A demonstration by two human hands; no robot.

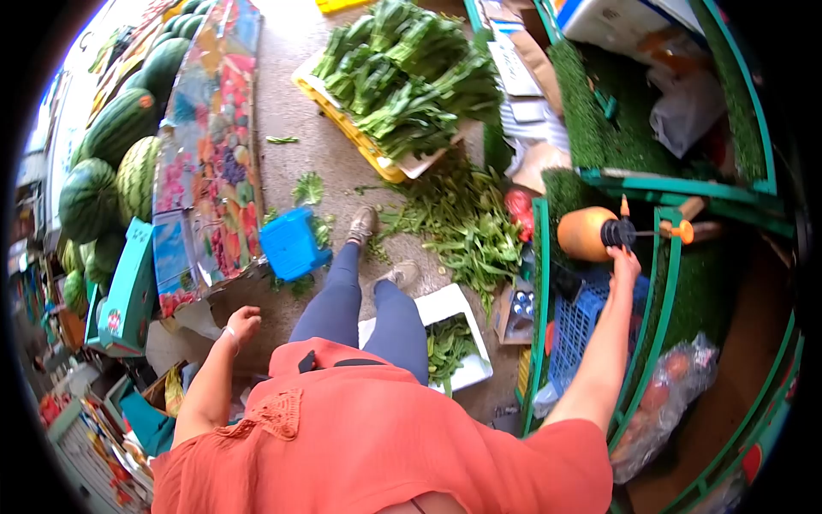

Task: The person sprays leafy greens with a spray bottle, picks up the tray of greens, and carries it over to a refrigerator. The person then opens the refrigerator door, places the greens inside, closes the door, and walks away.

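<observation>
My right hand (623, 262) is closed at the black neck of an orange pump sprayer bottle (585, 234), which lies on its side over the green-framed shelf at the right. My left hand (244, 323) hangs near my left hip with its fingers curled; nothing shows clearly in it. Nearest to that hand is a blue plastic stool (292, 244) on the floor. Bundles of leafy greens (402, 73) are piled on a yellow crate (347, 124) ahead of my feet.
Loose leaves (475, 248) litter the floor right of my feet. A white foam box (471, 368) with greens is beside my legs. Watermelons (120, 124) line the left behind a fruit-print panel (210, 154). Green metal shelf frames (539, 300) and a blue basket (582, 330) stand at the right.
</observation>
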